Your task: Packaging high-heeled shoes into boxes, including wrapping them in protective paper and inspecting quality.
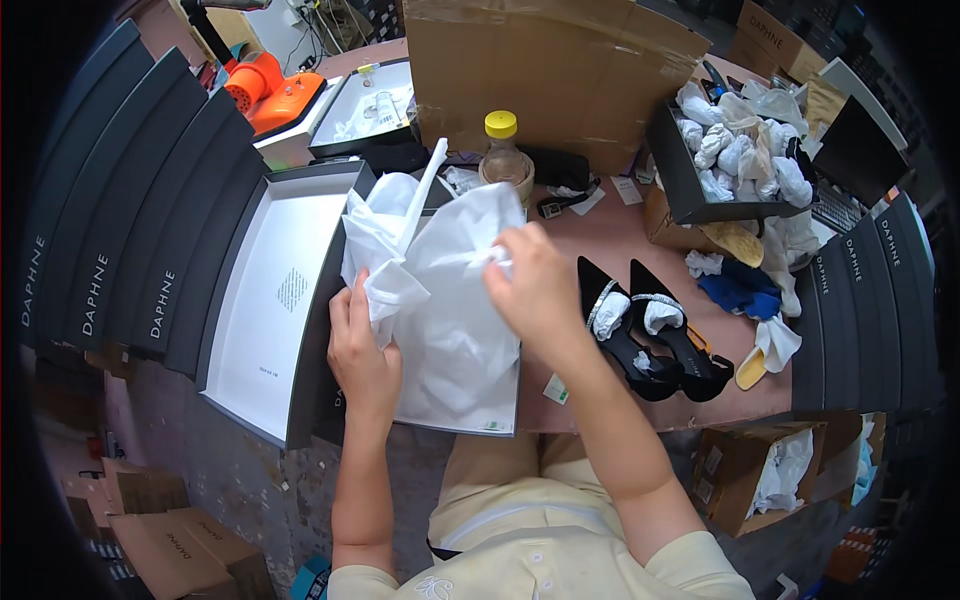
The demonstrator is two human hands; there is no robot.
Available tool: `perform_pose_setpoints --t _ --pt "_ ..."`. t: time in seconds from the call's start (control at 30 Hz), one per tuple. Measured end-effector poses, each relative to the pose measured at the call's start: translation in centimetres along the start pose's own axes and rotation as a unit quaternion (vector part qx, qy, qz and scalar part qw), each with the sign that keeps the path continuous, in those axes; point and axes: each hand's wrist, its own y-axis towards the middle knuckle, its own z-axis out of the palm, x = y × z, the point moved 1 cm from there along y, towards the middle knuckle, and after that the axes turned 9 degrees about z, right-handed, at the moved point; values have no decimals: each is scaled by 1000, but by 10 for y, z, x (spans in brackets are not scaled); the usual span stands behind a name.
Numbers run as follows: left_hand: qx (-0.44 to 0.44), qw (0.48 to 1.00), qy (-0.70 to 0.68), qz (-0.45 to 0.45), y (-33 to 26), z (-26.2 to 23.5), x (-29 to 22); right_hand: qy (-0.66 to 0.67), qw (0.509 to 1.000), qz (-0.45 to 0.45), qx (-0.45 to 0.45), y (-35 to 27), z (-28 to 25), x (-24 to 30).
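White tissue paper [447, 345] spreads over a shoebox [455, 431] directly in front of me and covers most of its inside. My left hand [365, 345] grips a bunched part of the paper at its left side. A fold sticks up above those fingers. With fingers pinched, my right hand [530, 290] holds the upper right part of the sheet. To the right of the box lies a pair of black pointed shoes [677, 352] with sparkling straps and white stuffing inside. A dark box lid [262, 320], white inside, leans open at the left.
Dark shoeboxes stand in rows at the left [130, 220] and right [875, 300]. A black box of crumpled paper [690, 208] sits at the back right, beside a cardboard panel [540, 90]. A yellow-capped bottle [501, 155] stands behind the tissue. Cardboard cartons [190, 550] are on the floor.
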Motion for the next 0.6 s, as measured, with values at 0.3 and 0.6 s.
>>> perform_pose_setpoints --t 0.3,0.6 --pt "-14 999 -47 -12 -1 1 -7 -27 977 -205 -44 -41 -16 14" --pt "-9 997 -76 -9 -1 -3 -16 195 973 -102 62 -45 26 7"
